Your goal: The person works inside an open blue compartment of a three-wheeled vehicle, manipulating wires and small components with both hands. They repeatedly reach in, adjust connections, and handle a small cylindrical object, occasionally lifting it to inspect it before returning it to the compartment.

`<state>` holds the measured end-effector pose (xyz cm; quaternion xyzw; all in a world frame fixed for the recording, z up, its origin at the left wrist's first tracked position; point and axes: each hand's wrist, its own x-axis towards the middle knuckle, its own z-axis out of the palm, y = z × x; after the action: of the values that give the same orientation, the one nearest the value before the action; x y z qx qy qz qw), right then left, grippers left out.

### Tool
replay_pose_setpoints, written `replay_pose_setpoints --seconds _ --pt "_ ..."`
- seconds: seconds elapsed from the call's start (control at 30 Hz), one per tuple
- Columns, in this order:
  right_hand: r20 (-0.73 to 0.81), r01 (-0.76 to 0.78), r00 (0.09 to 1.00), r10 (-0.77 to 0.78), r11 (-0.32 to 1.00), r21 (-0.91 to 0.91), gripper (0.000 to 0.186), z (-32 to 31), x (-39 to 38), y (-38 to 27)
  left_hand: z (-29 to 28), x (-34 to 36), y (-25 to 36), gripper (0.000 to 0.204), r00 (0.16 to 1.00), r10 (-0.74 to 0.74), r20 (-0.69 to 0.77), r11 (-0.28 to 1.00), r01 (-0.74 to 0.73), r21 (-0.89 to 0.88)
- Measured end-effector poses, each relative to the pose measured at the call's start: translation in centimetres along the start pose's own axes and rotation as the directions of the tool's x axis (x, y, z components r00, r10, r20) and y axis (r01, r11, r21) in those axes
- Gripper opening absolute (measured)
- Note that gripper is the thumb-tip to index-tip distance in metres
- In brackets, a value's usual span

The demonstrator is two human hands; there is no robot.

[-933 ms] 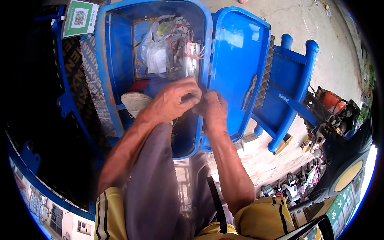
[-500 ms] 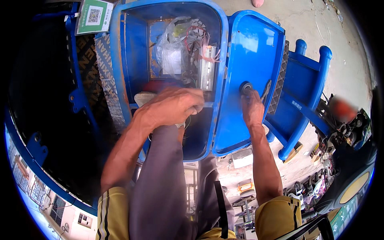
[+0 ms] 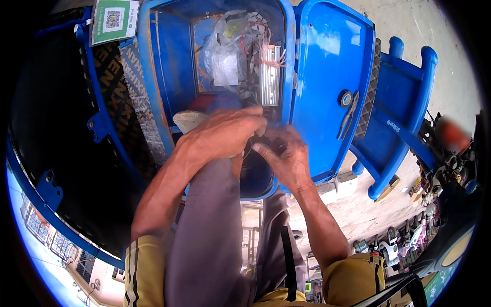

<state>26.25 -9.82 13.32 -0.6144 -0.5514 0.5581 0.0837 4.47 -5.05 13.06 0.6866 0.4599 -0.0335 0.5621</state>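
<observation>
While the right hand [image 3: 290, 157] is spread over the box [image 3: 174, 66], I can't tell if the left hand [image 3: 225, 132] pinches anything. Tape [image 3: 344, 98] and pliers [image 3: 349, 115] lie on the lid [image 3: 323, 82].

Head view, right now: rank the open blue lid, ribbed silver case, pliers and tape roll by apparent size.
1. Blue lid, by far
2. Silver case
3. Pliers, slightly shorter than the case and much thinner
4. Tape roll, far shorter than the pliers
</observation>
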Motion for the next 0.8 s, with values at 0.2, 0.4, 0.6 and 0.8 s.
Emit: replay_pose_setpoints --seconds 0.2,0.4,0.6,0.8 --pt "-0.109 -0.001 0.994 -0.005 0.999 -0.053 0.021 1.9 0.6 0.1 0.8 0.2 -0.2 0.022 0.999 -0.036 -0.013 0.999 0.036 -0.041" --pt "-0.203 -0.020 0.979 0.014 0.999 -0.028 0.015 4.1 0.0 0.8 0.9 0.5 -0.4 0.015 0.987 -0.143 0.077 0.990 0.143 0.007" --pt "-0.199 -0.130 0.965 0.169 0.972 0.195 0.017 4.4 -0.1 0.5 0.9 0.7 -1.8 0.018 1.000 0.015 -0.026 0.991 -0.019 -0.131" --pt "-0.058 -0.270 0.945 0.323 0.865 0.422 0.022 4.1 -0.7 -0.5 -2.6 1.9 -3.7 0.021 0.929 -0.293 -0.228 0.915 0.202 -0.350"
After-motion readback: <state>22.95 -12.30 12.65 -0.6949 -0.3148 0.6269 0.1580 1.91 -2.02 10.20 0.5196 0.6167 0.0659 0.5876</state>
